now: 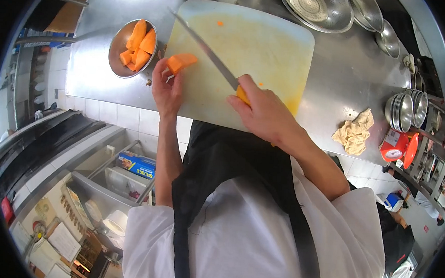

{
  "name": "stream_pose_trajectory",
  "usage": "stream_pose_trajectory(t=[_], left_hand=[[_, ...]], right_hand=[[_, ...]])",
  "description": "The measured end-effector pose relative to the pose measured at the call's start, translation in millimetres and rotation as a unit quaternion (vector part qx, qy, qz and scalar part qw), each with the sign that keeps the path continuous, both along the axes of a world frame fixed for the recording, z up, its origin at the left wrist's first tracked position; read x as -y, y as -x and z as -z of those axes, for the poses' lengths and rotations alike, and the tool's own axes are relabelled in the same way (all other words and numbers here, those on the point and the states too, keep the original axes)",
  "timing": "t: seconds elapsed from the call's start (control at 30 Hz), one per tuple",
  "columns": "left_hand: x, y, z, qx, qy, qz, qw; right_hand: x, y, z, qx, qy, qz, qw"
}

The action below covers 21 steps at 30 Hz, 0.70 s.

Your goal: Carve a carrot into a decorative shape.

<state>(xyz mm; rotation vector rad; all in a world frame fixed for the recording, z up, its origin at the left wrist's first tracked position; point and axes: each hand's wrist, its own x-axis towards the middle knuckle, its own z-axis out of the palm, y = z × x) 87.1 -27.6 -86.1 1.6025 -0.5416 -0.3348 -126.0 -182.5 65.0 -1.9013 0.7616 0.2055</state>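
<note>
My left hand (167, 84) holds a peeled orange vegetable piece (181, 62) by its near end, at the left side of a large, stained cutting board (250, 46). In my right hand (263, 107) is the yellow handle of a long kitchen knife (211, 55); its blade points away to the upper left, over the board and apart from the piece. Small orange scraps (220, 23) lie on the board. Left of the board, a metal bowl (115, 58) holds several orange vegetable pieces (138, 34).
Metal colanders (338, 16) and bowls line the far right of the steel table (324, 72). A crumpled cloth (354, 132), stacked metal bowls (399, 110) and a red scale (394, 146) are at the right. Another person (395, 235) is at the lower right.
</note>
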Motion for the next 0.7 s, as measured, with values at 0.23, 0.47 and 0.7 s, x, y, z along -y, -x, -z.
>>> stream_pose_trajectory(t=[0.23, 0.47, 0.7], left_hand=[[-4.8, 1.7, -13.3, -0.005, -0.053, 0.009, 0.999], [-7.9, 10.8, -17.2, 0.414, -0.12, 0.03, 0.902], [10.2, 13.4, -14.5, 0.413, -0.089, 0.026, 0.906]], right_hand=[[11.8, 10.3, 9.5, -0.005, 0.033, 0.036, 0.999], [5.7, 19.7, 35.6, 0.019, 0.052, 0.03, 0.998], [9.8, 28.9, 55.0, 0.015, 0.09, 0.024, 0.996]])
